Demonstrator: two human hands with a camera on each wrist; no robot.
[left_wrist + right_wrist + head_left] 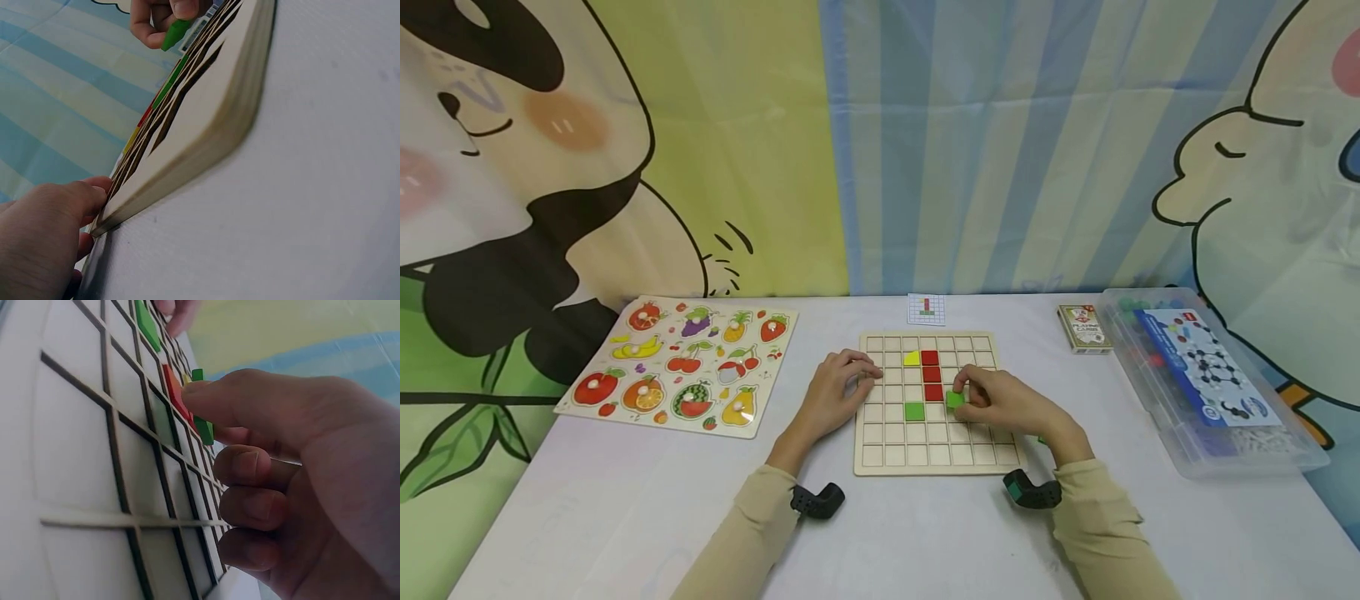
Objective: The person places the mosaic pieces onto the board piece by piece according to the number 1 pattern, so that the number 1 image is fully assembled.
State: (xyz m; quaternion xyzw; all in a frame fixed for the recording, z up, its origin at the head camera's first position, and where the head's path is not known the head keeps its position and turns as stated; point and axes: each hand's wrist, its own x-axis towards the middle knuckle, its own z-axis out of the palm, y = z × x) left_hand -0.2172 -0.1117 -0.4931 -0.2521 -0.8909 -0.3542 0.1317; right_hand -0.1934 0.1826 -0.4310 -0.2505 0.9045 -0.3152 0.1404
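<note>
A wooden grid board (pixel 936 465) lies on the white table, holding three red tiles (pixel 931 374) in a column, a yellow piece (pixel 912 358) and a green tile (pixel 914 410). My right hand (pixel 1000 402) pinches another green tile (pixel 955 399) just right of the lowest red tile; in the right wrist view this green tile (pixel 203 428) is tilted above the grid between thumb and finger. My left hand (pixel 838 387) rests with fingers lightly curled on the board's left edge (pixel 187 156), holding nothing.
A small pattern card (pixel 926 308) lies behind the board. A fruit puzzle (pixel 685 362) sits at the left. A card deck box (pixel 1083 327) and a clear plastic box (pixel 1202 379) of parts are on the right. A cartoon backdrop hangs behind.
</note>
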